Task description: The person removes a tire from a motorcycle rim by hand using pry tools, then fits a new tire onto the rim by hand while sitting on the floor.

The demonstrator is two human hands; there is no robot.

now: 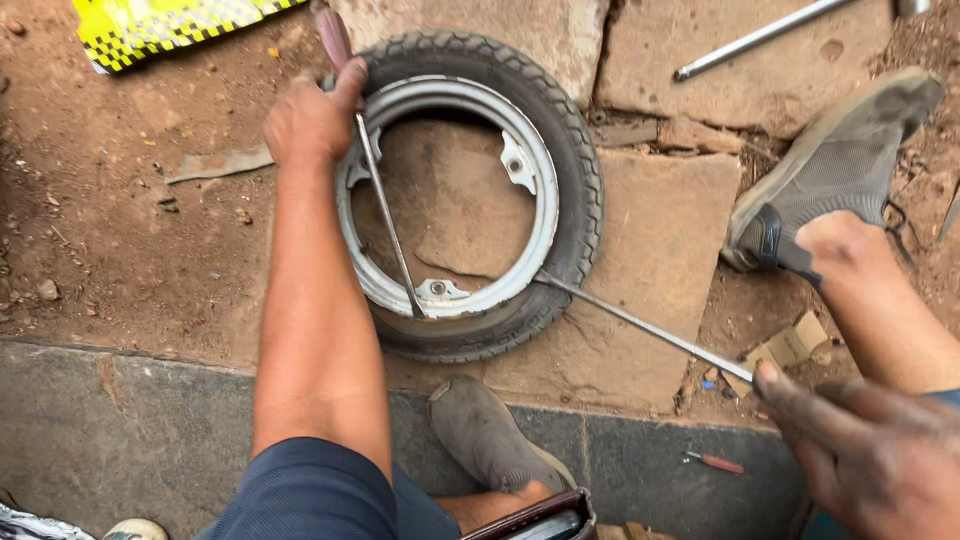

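Observation:
A small black tyre [578, 170] on a grey metal rim [545, 215] lies flat on a stone slab. My left hand [310, 120] rests at the tyre's upper left and grips a screwdriver [385, 210] with a dark red handle. Its shaft crosses the rim opening, and its tip sits at the rim's lower edge. My right hand [860, 455], dirty and at the lower right, holds the end of a long metal lever [640, 325]. The lever's far tip is wedged between tyre and rim at the lower right.
My grey shoe [490, 435] stands just below the tyre on a dark kerb; my other shoe [840, 170] rests at the right. A small red screwdriver [715, 462], cardboard scraps [790, 345], a long metal rod [760, 38] and a yellow-black checkered sheet [160, 25] lie around.

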